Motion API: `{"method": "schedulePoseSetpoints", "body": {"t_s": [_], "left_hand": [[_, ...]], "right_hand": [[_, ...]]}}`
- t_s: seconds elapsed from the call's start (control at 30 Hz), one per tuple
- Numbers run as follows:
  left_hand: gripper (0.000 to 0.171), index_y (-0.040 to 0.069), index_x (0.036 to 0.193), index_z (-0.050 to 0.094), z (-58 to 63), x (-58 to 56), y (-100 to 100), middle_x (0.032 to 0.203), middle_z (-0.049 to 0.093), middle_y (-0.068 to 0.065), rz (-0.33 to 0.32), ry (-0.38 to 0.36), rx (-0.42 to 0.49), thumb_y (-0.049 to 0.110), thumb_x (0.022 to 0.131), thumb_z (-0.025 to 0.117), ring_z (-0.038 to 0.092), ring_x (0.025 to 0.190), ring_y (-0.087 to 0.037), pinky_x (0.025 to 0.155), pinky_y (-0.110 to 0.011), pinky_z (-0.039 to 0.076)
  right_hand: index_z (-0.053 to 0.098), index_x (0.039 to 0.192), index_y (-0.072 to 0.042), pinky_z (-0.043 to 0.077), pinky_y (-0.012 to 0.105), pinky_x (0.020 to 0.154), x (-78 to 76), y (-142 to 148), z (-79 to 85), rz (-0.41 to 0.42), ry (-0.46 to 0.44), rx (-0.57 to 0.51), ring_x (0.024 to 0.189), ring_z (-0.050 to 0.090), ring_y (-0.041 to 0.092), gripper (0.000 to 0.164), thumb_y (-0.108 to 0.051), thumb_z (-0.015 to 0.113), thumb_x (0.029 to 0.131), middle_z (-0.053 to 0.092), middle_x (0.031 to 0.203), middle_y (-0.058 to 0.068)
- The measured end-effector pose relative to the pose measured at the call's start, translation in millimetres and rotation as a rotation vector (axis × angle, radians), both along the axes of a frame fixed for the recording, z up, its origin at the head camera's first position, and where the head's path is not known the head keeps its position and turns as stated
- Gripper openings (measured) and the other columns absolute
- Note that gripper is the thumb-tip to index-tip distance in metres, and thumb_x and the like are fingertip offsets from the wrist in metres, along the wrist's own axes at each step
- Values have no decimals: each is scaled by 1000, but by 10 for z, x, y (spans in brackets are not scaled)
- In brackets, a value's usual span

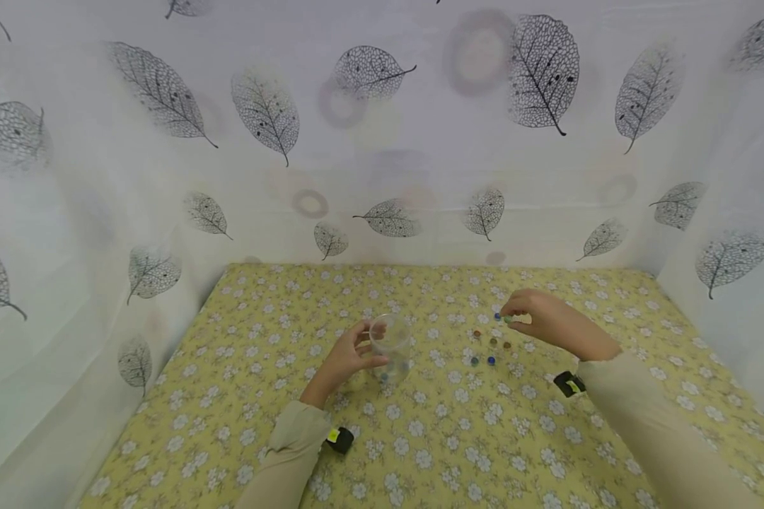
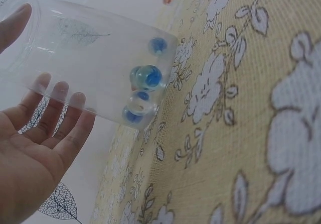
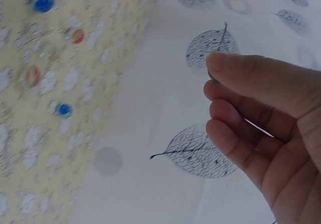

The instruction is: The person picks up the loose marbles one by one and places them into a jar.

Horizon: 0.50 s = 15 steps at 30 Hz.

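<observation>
My left hand point(image 1: 350, 355) holds a clear plastic cup point(image 1: 391, 343) on the cloth, thumb on one side and fingers on the other. Several blue and clear glass marbles point(image 2: 148, 77) lie at the cup's bottom in the left wrist view. Over to the right, my right hand point(image 1: 541, 319) pinches a greenish marble point(image 1: 508, 319) between thumb and fingertips; the right wrist view shows only a dark sliver of it. Just beside those fingertips a blue marble point(image 1: 497, 316) sits on the cloth.
Between the hands, loose marbles lie scattered: a dark blue one point(image 1: 492, 360), a green one point(image 1: 474, 360), an orange one point(image 1: 477, 333) and others. A yellow floral cloth point(image 1: 280, 311) covers the table. Leaf-print curtains point(image 1: 395, 162) enclose its back and sides.
</observation>
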<state>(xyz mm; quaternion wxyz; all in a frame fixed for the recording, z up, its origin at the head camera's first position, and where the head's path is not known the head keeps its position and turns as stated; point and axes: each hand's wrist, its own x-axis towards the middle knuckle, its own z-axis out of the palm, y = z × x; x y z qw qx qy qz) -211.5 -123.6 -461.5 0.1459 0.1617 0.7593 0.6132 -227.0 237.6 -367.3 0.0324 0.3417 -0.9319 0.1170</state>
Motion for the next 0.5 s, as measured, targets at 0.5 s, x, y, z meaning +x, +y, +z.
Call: {"method": "schedulePoseSetpoints", "body": {"t_s": [0.5], "left_hand": [[63, 6, 139, 38, -8, -13, -7, 143, 40, -20, -17, 15, 20, 8, 84, 70, 36, 136, -34, 115, -48, 32]], "right_hand": [[72, 96, -10, 56, 32, 73, -38, -588, 259, 100, 67, -50, 86, 62, 18, 17, -8, 74, 80, 66, 95, 3]]}}
